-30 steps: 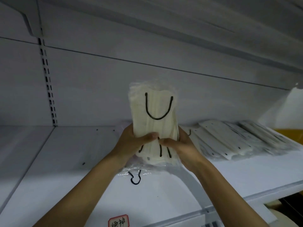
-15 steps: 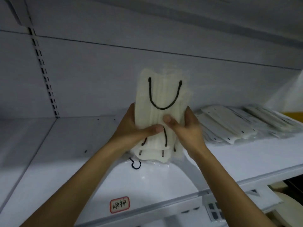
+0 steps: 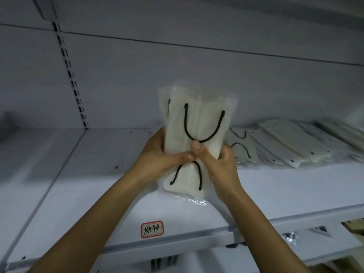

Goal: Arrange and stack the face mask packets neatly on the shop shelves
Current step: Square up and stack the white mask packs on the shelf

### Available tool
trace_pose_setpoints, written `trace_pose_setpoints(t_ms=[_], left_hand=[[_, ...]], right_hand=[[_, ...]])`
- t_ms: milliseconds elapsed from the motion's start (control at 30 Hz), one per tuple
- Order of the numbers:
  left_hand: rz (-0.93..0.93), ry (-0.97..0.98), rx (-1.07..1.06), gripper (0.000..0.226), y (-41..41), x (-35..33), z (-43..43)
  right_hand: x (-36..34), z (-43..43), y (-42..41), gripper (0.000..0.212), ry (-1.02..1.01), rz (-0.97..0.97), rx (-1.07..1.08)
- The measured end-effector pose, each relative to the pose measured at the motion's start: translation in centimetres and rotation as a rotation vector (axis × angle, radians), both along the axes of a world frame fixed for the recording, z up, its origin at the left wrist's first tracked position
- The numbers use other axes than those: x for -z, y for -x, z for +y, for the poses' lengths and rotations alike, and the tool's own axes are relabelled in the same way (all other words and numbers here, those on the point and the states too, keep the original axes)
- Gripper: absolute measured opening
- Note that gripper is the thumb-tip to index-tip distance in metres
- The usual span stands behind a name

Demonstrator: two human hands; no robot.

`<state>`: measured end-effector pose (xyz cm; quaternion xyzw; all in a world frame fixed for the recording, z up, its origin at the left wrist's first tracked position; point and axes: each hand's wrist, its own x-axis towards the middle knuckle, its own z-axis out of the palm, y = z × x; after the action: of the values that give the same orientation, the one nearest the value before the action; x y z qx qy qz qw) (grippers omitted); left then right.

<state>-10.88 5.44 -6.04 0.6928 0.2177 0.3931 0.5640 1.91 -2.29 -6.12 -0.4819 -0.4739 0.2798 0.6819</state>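
while upright over the shelf [image 3: 102, 186], packets [image 3: 197, 127] are gripped by left hand [image 3: 157, 154] and right hand [image 3: 218, 164], fingers curled round.

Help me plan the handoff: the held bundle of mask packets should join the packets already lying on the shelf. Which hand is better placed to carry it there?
The right hand, probably. It grips the bundle on the side nearest the packets on the shelf, which lie to its right. The left hand would have to cross over.
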Motion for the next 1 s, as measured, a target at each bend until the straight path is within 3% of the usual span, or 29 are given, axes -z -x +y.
trace_pose_setpoints(t_ms=[133,233,300,433,500,567,633,700,767,833,867,933,967,1000], left_hand=[[0.064,-0.058,-0.005,0.054,0.9,0.4,0.4],[0.154,-0.07,-0.068,0.08,1.3,1.7,0.2],[0.13,-0.107,-0.178,0.083,1.1,1.5,-0.5],[-0.062,-0.317,-0.398,0.062,0.7,1.0,-2.2],[-0.174,-0.345,-0.514,0.059,0.8,0.9,-3.4],[-0.267,-0.201,-0.44,0.048,0.6,-0.2,-4.6],[-0.361,0.067,-0.278,0.051,0.0,-1.8,-5.3],[-0.437,0.241,-0.309,0.046,0.0,-2.5,-4.3],[-0.444,0.297,-0.366,0.029,0.7,-2.5,-2.8],[-0.404,0.283,-0.427,0.022,1.7,-1.8,-1.2],[-0.384,0.278,-0.443,0.028,2.2,-1.2,-0.5],[-0.376,0.33,-0.447,0.047,3.0,-0.3,0.3],[-0.388,0.367,-0.444,0.054,3.3,0.1,0.5],[-0.401,0.406,-0.442,0.058,3.6,0.4,0.6]], right_hand=[[0.5,-0.3,0.3,0.03,0.049,0.0,-0.059],[1.8,-0.7,0.7,0.026,0.155,0.092,-0.141],[1.5,-0.9,1.2,0.016,0.116,0.053,-0.053],[-0.1,-0.1,2.2,0.006,0.004,-0.134,0.204],[-0.9,0.4,2.0,0.0,-0.05,-0.347,0.429],[-1.5,1.0,2.4,0.027,-0.124,-0.793,0.67],[-1.3,1.5,3.9,0.05,-0.147,-1.129,0.7],[-0.8,1.5,5.1,0.066,-0.12,-1.258,0.543],[-0.8,1.2,4.3,0.073,-0.095,-1.213,0.248],[-1.7,1.0,1.9,0.066,-0.049,-0.874,-0.079],[-2.0,1.2,0.3,0.055,-0.037,-0.648,-0.134],[-1.7,2.7,-4.7,0.032,0.022,-0.392,0.141],[-1.3,3.6,-7.7,0.029,0.14,-0.442,0.353],[-0.7,4.1,-10.3,0.04,0.341,-0.579,0.504]])
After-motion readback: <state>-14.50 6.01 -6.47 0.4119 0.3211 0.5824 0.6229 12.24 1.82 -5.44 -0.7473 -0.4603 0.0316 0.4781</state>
